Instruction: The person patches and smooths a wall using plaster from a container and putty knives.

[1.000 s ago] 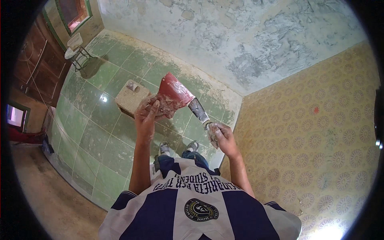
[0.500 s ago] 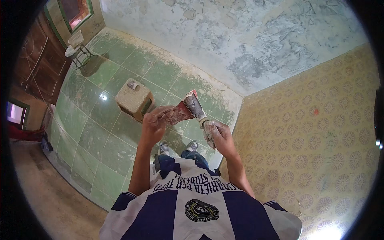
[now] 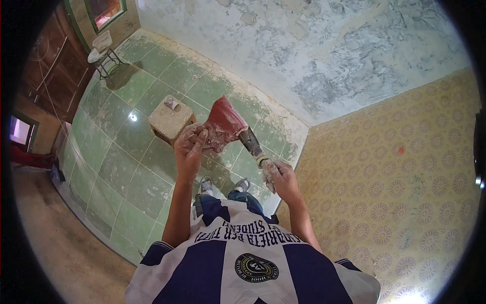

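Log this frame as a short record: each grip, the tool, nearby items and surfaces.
Left grip: pinching a red flat piece, pale smears on it
Right grip: closed around the handle of a scraper
Tool position: dark blade appears to touch the red piece's right edge
Nearby: boxy block with a small object on top
Floor: green tiles, pale residue in places
Walls: patchy grey-white wall ahead; yellow patterned wall at right
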### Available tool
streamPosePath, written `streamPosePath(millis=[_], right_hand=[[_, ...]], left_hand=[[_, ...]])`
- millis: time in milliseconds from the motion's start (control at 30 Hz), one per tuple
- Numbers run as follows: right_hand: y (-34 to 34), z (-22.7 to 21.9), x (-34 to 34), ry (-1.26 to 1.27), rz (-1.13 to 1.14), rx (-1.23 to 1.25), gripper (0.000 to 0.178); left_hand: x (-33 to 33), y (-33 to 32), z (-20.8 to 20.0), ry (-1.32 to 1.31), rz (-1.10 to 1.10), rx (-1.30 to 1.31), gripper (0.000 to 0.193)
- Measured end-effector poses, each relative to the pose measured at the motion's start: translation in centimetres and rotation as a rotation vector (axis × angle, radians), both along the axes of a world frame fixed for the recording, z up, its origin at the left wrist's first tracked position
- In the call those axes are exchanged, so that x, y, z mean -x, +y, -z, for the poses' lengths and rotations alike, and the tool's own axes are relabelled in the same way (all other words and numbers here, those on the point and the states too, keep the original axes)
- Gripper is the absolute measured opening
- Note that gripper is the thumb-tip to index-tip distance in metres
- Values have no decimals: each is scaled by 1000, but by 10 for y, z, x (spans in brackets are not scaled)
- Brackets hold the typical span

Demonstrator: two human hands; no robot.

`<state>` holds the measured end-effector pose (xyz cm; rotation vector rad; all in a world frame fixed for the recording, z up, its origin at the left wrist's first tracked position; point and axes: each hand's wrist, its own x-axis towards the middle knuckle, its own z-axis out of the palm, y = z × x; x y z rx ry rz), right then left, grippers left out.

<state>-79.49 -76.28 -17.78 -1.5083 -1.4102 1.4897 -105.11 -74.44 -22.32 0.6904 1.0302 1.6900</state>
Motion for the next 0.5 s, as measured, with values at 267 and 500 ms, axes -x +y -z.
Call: streamPosePath(millis=[267,500], right_hand=[[3,3,12,-109,11,99,30],[6,1,13,51,-20,58,30]], left_hand=[[10,-1,-5,170,109,-71,17],[7,2,4,502,131,-207,16]])
